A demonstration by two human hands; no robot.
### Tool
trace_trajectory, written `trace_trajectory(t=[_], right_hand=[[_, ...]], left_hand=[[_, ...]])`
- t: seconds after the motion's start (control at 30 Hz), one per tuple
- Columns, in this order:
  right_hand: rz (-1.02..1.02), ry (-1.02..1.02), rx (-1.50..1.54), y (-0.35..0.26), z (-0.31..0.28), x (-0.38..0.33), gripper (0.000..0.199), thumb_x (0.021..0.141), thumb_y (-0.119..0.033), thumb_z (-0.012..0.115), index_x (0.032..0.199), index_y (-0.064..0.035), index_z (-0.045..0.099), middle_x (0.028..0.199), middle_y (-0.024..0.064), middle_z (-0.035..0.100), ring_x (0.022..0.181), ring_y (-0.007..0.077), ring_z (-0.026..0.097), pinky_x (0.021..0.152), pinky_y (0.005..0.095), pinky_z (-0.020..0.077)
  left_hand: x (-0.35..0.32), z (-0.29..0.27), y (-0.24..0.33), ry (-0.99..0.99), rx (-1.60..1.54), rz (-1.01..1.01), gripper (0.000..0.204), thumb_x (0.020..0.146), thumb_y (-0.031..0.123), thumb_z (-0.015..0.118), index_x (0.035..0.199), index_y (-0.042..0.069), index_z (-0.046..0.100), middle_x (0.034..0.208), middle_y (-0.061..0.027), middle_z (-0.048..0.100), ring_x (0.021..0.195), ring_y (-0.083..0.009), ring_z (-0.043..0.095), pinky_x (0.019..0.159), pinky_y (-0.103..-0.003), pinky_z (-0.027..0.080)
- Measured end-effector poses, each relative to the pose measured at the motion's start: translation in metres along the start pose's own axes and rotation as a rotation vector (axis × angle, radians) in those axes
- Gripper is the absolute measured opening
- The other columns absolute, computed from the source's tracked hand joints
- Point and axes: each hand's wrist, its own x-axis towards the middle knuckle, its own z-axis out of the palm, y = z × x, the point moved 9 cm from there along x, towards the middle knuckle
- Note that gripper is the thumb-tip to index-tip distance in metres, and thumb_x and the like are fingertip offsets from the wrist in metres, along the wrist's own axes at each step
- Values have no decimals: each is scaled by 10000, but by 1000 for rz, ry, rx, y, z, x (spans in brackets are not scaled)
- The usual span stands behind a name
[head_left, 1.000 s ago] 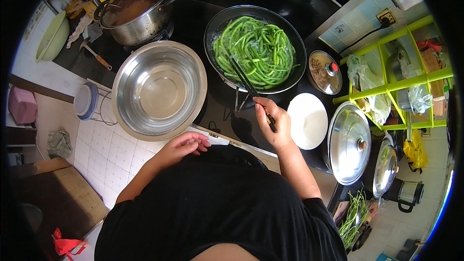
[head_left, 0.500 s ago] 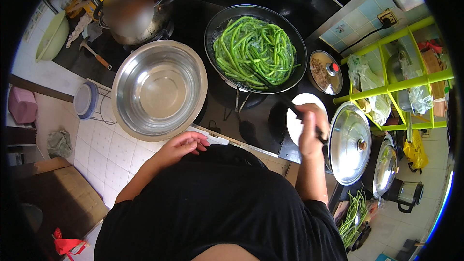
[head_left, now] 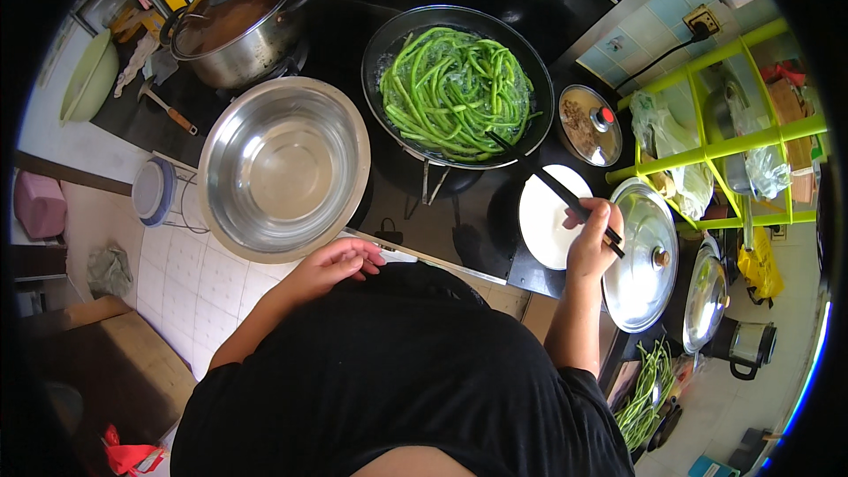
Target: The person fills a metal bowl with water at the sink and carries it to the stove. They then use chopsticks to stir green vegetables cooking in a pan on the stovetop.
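Note:
My right hand [head_left: 590, 246] is closed around a pair of black chopsticks [head_left: 558, 187]. They slant up to the left, their tips among the long green beans [head_left: 459, 93] at the near right side of a black wok [head_left: 545, 79]. Bubbling liquid surrounds the coiled beans. Below the chopsticks lies a white plate [head_left: 541, 225]. My left hand [head_left: 340, 263] holds nothing, its fingers loosely bent and apart, near the counter's front edge. Just beyond it is a wide steel basin [head_left: 216, 172] with nothing solid visible inside.
A lidded steel pot [head_left: 234, 53] stands at the back left. Right of the wok are a small lidded dish [head_left: 590, 128], a large steel lid [head_left: 638, 287] and a green rack [head_left: 760, 140]. More raw long beans [head_left: 649, 397] lie at the lower right.
My right hand has moved a little to the right, and the chopsticks slant more clearly over the plate. The beans have shifted in the wok. My left hand stays in place.

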Motion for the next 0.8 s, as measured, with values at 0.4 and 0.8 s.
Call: trace_trajectory(t=[0.4,0.8], right_hand=[[83,163,211,31,-7,-3,391,961,-339,394,833,15,501,752,127,557,560,193,543,566,287,444],[23,88,113,24,-6,-3,356,960,-300,412,824,6,532,694,103,569,568,145,531,571,262,432]], left_hand=[[4,1,-3,-3,23,-24,293,950,179,412,1194,32,484,1143,-89,546,1026,-182,547,866,-314,431],[5,3,-1,0,46,-40,332,942,181,413,1224,9,448,1164,-119,539,1057,-204,537,884,-329,430]])
